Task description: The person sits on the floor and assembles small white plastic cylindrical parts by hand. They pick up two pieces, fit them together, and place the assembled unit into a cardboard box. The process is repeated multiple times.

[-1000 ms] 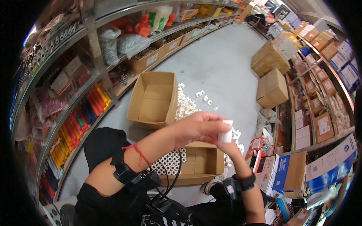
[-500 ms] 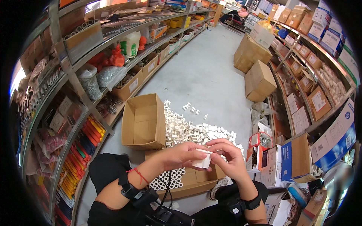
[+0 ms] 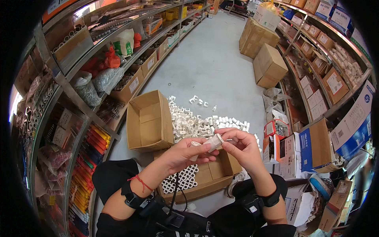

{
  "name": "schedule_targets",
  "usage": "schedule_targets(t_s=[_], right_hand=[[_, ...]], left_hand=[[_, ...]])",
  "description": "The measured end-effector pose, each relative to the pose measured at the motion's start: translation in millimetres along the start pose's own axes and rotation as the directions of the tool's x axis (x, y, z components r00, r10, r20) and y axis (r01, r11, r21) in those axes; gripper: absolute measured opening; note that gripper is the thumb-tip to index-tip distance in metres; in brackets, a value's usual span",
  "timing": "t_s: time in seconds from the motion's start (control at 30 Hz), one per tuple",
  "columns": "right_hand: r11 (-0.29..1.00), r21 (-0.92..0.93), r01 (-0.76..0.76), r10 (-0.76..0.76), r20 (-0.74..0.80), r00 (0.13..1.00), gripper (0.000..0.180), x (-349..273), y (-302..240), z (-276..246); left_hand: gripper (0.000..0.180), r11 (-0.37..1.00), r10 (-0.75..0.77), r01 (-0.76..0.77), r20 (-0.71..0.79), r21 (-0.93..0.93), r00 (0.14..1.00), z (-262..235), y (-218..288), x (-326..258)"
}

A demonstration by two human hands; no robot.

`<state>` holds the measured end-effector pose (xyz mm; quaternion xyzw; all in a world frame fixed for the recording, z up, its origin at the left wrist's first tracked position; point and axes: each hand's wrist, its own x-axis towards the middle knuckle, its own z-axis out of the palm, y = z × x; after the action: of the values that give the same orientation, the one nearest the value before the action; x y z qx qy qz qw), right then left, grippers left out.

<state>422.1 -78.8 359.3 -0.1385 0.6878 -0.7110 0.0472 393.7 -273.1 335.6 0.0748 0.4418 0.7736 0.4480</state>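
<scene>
Head view: white plastic fitting [image 3: 213,143] held two-handed

The left hand [image 3: 184,156] gripped the fitting's body between thumb and fingers, with a second white piece [image 3: 194,145] tucked nearer its palm; how far that piece reached behind the fingers could not be told. The right hand [image 3: 246,152] pinched the collared right end with thumb and fingertips. The fitting sat tilted between both hands, its right end higher in view.

Good handling seemed to call for a steady left hold, with the right fingertips light and square on the collar so that the fitting would neither slip nor twist. Keeping the second piece clear of the thumb would likely have helped too.

Below the hands stood an open near carton [image 3: 209,191], with short white tubes [image 3: 180,179] packed on end at its left. Beyond lay a heap of white pipe clips [image 3: 189,122], with a taller open carton [image 3: 136,130] to its left. Farther out, metal shelving [image 3: 75,96] ran along the left, and a blue-and-white box [image 3: 308,148] stood on the right.
</scene>
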Motion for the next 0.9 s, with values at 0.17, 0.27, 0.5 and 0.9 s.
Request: schedule_targets(t_s=[0.17, 0.27, 0.5, 0.9], right_hand=[[0.992, -0.126, 0.004, -0.006, -0.022, 1.000, 0.011, 2.8, -2.3, 12.2], [0.926, -0.377, 0.020, -0.011, 0.026, 1.000, 0.015, 1.5, 1.4, 4.8], [0.938, -0.266, 0.222, -0.202, 0.100, 0.974, 0.031, 7.4, -6.5, 15.0], [0.860, -0.451, 0.238, -0.198, 0.135, 0.971, 0.046, 8.2, 6.5, 9.6]], left_hand=[[0.027, 0.999, 0.037, -0.037, -0.069, 0.004, 0.997, -3.4, -1.2, -7.3], [0.025, 0.999, 0.042, -0.040, -0.078, 0.033, 0.996, -4.7, -0.9, -8.7], [0.028, 0.998, 0.061, -0.060, -0.136, 0.012, 0.989, -6.2, -0.3, -15.6], [0.026, 0.997, 0.054, -0.046, -0.148, 0.057, 0.987, -2.4, 0.9, -17.5]])
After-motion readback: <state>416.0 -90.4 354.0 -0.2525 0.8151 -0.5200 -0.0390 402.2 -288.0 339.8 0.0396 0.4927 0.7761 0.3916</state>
